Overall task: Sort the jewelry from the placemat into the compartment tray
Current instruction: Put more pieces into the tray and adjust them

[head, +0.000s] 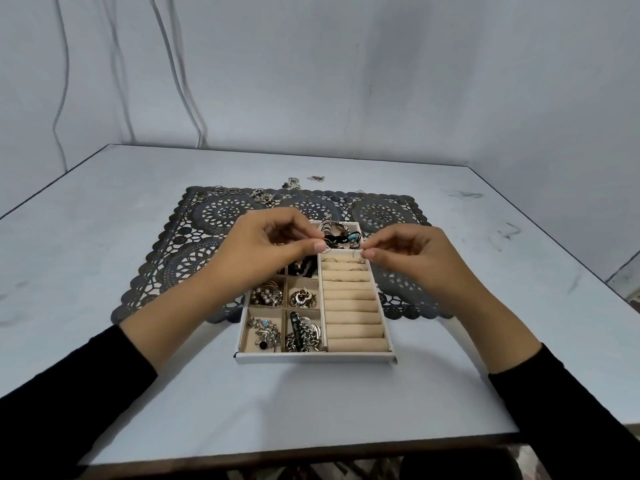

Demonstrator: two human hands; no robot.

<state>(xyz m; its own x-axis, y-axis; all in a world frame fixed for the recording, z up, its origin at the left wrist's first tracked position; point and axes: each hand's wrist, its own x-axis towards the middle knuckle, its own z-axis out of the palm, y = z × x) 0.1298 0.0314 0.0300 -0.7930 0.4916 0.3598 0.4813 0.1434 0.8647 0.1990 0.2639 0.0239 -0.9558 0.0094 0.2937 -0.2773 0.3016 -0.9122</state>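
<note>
1. Hands first: my left hand [273, 242] and right hand [408, 254] are both raised over the far end of the tray [315, 357].
2. Left fingers [317, 245] are pinched shut on a thin ring [327, 250]; I can't make out its detail.
3. Right fingers [370, 253] are pinched shut on a fine wire piece [355, 255], just above the farthest ring rolls [351, 306].
4. The tray sits on the near edge of the placemat [194, 244], on the surface [311, 410].
5. Its left compartments hold beads [304, 268], a pearl piece [265, 295], a heart piece [303, 296], a brooch [266, 336] and chains [304, 336].
6. A few rings lie in the far rolls; a watch [334, 228] fills the far compartment.
7. More rings [225, 191] wait at the placemat's far left corner, and two small pieces [294, 182] lie on the surface beyond it.
</note>
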